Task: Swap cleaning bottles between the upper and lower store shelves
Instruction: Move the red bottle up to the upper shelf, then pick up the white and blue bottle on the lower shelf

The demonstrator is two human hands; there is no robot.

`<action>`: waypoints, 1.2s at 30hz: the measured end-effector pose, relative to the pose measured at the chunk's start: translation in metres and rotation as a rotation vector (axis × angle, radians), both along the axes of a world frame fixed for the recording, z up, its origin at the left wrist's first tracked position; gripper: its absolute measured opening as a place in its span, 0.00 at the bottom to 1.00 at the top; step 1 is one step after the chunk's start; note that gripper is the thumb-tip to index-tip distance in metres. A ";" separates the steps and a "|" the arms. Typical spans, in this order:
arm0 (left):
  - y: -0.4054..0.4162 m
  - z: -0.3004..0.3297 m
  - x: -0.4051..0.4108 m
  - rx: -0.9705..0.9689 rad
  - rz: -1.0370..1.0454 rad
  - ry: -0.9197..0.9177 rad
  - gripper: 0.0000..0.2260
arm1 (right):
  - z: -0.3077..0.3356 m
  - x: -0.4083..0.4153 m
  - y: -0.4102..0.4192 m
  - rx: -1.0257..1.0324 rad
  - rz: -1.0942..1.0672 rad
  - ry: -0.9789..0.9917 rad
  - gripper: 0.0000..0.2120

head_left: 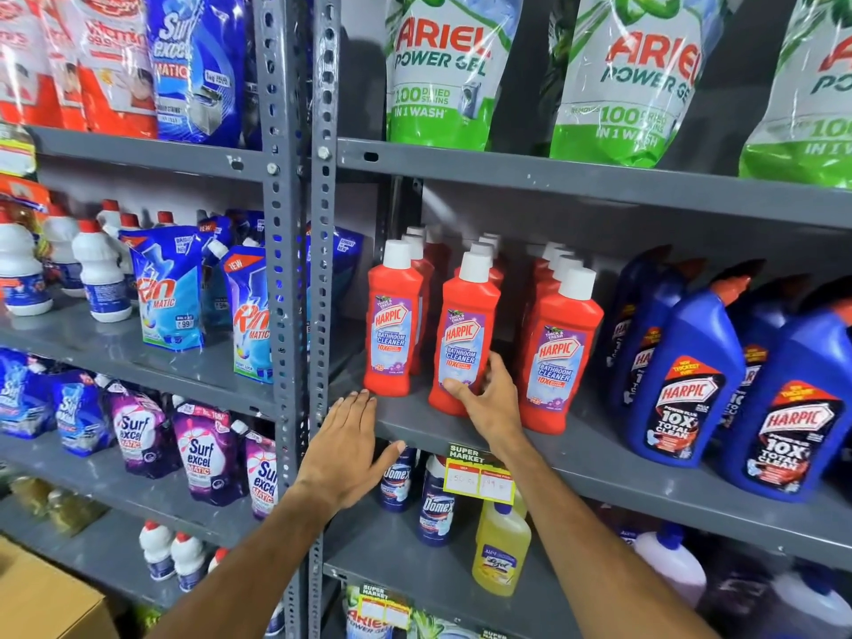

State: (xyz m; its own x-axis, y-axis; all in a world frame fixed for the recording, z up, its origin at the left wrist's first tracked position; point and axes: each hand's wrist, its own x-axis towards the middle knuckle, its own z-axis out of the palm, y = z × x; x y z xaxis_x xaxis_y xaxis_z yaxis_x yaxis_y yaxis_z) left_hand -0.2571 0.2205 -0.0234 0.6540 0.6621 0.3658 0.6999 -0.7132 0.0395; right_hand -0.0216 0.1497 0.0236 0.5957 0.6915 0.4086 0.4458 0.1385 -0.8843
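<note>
Red Harpic bathroom cleaner bottles with white caps stand in three rows on the upper grey shelf (599, 458). My right hand (488, 398) wraps the base of the middle front red bottle (463, 334), thumb on its label and fingers behind it. A second red bottle (392, 320) stands to its left, a third (560, 352) to its right. My left hand (346, 447) lies flat and empty against the shelf's front edge, fingers spread. On the lower shelf (405, 560) stand two dark blue Domex bottles (435, 500) and a yellow Lizol bottle (500, 546).
Blue Harpic toilet cleaner bottles (682, 380) fill the right of the upper shelf. Ariel pouches (442, 71) sit on the shelf above. A perforated upright post (295, 269) divides the racks; Rin and Surf pouches are to its left. A yellow price tag (477, 477) hangs from the shelf edge.
</note>
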 end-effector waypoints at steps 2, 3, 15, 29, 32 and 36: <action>0.001 0.000 0.000 -0.007 -0.003 -0.002 0.43 | -0.001 0.002 0.001 -0.032 0.005 0.001 0.30; 0.001 0.000 0.000 -0.008 -0.005 -0.005 0.44 | -0.002 0.002 0.001 -0.043 0.008 0.009 0.29; 0.002 -0.001 0.000 0.000 -0.002 0.028 0.44 | -0.001 0.000 0.001 -0.052 0.014 0.031 0.32; -0.040 -0.031 -0.026 0.033 -0.050 0.007 0.41 | -0.006 -0.041 -0.060 0.038 -0.157 -0.146 0.35; -0.053 -0.059 -0.032 -0.007 -0.058 0.077 0.41 | -0.020 -0.063 -0.078 0.098 -0.254 -0.252 0.19; -0.065 -0.102 -0.041 -0.092 -0.053 0.157 0.42 | -0.056 -0.088 -0.096 0.103 -0.315 -0.371 0.08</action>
